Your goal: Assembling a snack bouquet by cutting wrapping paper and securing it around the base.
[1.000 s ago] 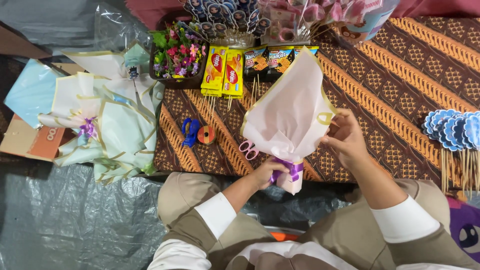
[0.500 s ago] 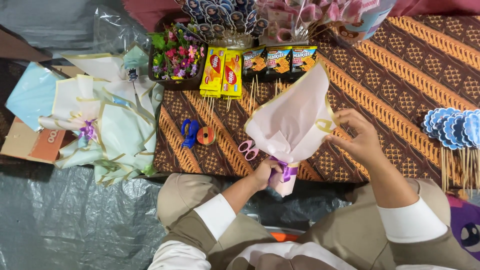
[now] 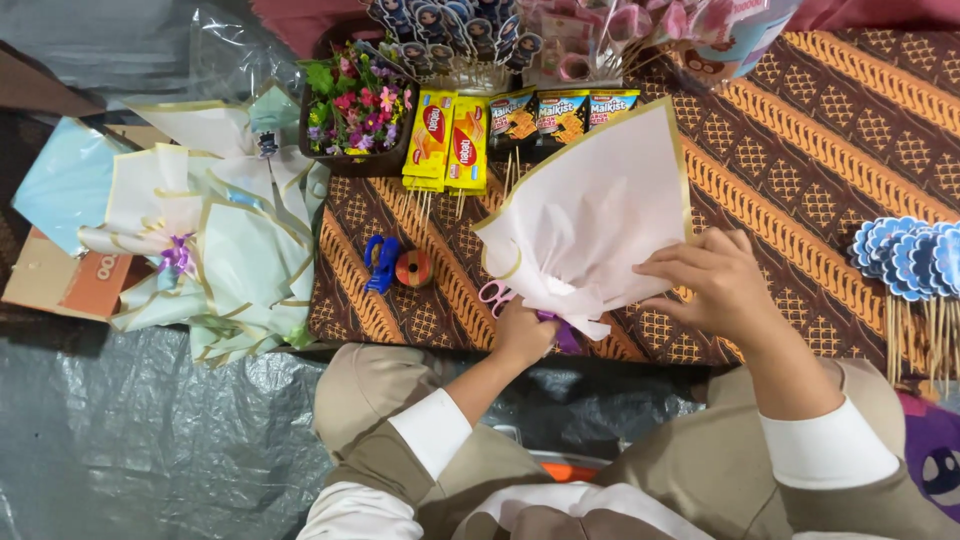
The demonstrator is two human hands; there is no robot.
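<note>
Since the earlier frame the pink paper cone (image 3: 590, 225) has swung a little: its wide mouth now leans further toward the upper right of the frame, and the right hand (image 3: 715, 285) has slid down from the gold-trimmed edge to lie on the cone's lower right flank.

The cone sits at centre frame, held above the patterned cloth (image 3: 800, 130). Its long axis runs from the narrow tied end at lower centre up to the open mouth at upper right. The left hand (image 3: 522, 335) is clenched around that narrow end, just beside the purple ribbon (image 3: 562, 335), so the cone fans up and away from those fingers. The right hand's fingers are curled lightly over the paper, pressing or pinching the fold; whether they grip an edge cannot be told. The left hand is at the stem, the right nearer the body of the wrap.

Pink scissors (image 3: 493, 294) peek out from under the cone's left edge. Further left lie a blue clip (image 3: 380, 263) and a small ribbon spool (image 3: 413, 268); finished pale green wraps (image 3: 215, 255) are piled at the left.
</note>
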